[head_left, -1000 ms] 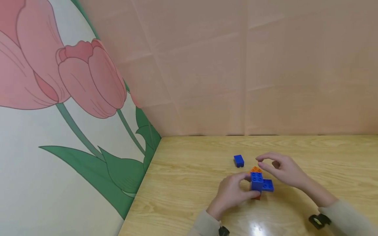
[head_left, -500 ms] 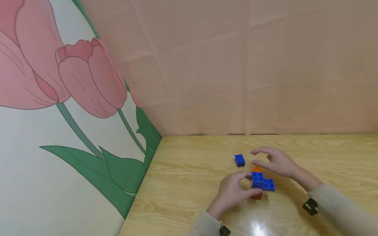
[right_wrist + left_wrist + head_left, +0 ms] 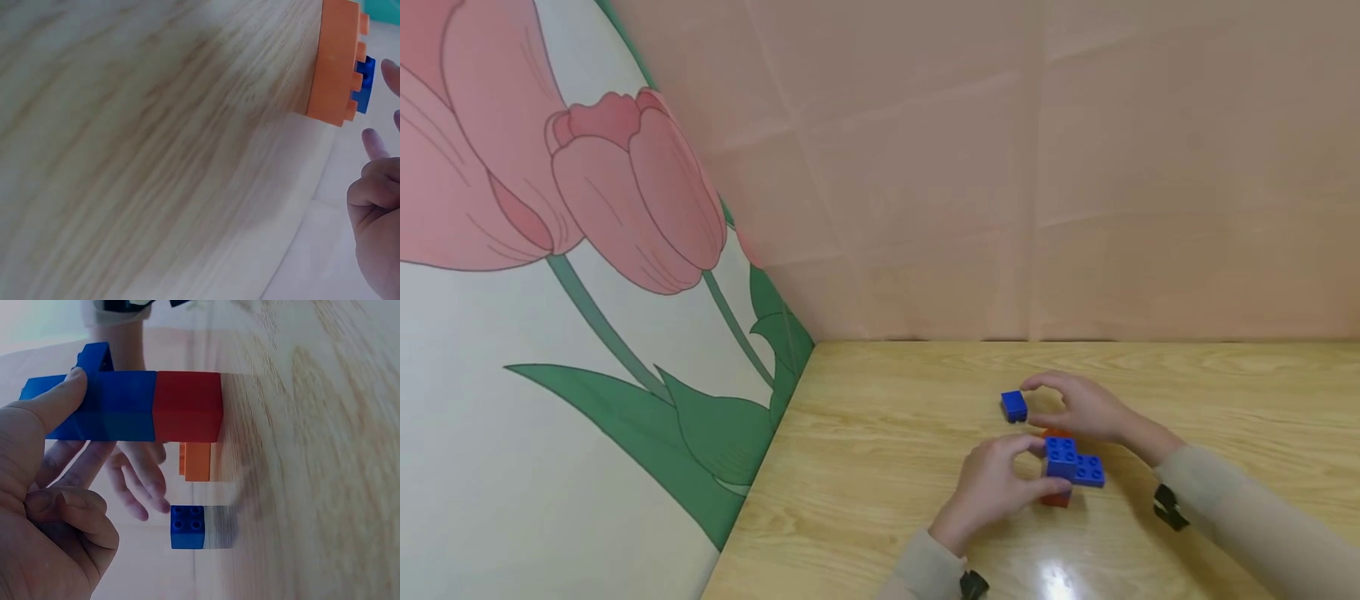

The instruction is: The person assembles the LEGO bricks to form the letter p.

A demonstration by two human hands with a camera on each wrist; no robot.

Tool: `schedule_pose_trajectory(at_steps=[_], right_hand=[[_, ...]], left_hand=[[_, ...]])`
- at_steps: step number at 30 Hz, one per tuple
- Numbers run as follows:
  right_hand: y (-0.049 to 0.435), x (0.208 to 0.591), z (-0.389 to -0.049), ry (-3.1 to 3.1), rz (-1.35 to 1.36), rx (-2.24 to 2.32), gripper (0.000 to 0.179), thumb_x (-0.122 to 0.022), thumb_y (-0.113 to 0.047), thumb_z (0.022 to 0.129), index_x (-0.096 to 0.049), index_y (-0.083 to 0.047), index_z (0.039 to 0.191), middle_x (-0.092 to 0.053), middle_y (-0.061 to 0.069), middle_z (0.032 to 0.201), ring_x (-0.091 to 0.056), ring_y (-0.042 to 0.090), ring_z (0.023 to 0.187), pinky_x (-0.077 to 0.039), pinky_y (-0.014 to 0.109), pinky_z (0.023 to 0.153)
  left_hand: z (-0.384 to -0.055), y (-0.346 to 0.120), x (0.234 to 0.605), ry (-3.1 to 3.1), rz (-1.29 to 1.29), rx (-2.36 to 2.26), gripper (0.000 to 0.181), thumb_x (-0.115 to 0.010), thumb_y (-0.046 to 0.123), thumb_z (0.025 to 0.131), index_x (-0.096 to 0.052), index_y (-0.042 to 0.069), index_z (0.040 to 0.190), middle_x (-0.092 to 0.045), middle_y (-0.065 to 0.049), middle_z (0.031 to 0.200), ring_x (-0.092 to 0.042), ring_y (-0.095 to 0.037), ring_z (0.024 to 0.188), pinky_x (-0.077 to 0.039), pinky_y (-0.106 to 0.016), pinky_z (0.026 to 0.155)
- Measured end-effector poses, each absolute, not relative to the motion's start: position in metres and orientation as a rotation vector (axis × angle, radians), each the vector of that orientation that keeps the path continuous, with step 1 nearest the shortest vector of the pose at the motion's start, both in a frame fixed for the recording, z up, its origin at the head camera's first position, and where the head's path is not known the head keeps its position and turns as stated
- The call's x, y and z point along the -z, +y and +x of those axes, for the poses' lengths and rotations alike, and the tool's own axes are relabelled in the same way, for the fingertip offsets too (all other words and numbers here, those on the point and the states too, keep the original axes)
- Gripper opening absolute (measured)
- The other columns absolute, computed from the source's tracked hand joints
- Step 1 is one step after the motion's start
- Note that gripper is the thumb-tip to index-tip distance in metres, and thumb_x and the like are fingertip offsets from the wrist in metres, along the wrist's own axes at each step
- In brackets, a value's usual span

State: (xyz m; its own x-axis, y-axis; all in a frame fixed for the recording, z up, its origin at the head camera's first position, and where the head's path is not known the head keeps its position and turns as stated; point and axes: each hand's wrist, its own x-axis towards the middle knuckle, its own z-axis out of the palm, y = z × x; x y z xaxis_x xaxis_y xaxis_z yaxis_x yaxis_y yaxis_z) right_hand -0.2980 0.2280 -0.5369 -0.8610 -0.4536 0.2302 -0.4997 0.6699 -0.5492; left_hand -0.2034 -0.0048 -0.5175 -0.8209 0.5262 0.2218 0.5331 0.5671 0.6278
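Observation:
My left hand (image 3: 992, 483) pinches a stack of toy building bricks between thumb and fingers. Blue bricks (image 3: 1061, 458) form its upper part, one jutting out to the right, over a red brick (image 3: 189, 406) at the bottom. Behind the stack lies an orange brick (image 3: 199, 461), mostly covered in the head view; the right wrist view shows its studded side. A loose blue brick (image 3: 1013, 406) sits farther back on the table. My right hand (image 3: 1082, 408) hovers at that brick's right side, thumb and forefinger parted, gripping nothing.
The wood-grain table (image 3: 850, 467) meets a pinkish cloth backdrop (image 3: 910, 208) at the rear. On the left stands a panel painted with tulips (image 3: 647, 200). Dark wrist devices show at both sleeves.
My right hand has moved left and slightly back, toward the loose blue brick, its thumb and forefinger spreading wider. My left hand keeps its grip on the stack.

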Motion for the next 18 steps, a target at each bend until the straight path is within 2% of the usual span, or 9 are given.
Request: schedule_pose_trajectory(at_steps=[9, 18], right_hand=[[0.218, 0.539, -0.307, -2.908, 0.758, -0.973, 0.050, -0.084, -0.031, 0.090, -0.066, -0.020, 0.135, -0.063, 0.009, 0.140, -0.054, 0.042, 0.132, -0.040, 0.069, 0.103], [0.216, 0.543, -0.309, -2.932, 0.720, -0.988, 0.039, -0.083, -0.030, 0.092, -0.070, -0.022, 0.128, -0.066, 0.010, 0.136, -0.055, 0.044, 0.131, -0.040, 0.070, 0.103]], left_hand=[[-0.205, -0.005, 0.518, -2.743, -0.963, 1.083, 0.043, -0.078, 0.055, 0.089, -0.074, 0.026, 0.120, -0.069, 0.025, 0.113, -0.065, 0.001, 0.106, -0.047, -0.016, 0.087], [-0.204, -0.006, 0.518, -2.763, -0.953, 1.118, 0.041, -0.077, 0.055, 0.090, -0.074, 0.027, 0.120, -0.068, 0.027, 0.111, -0.065, 0.001, 0.106, -0.048, -0.017, 0.086]])
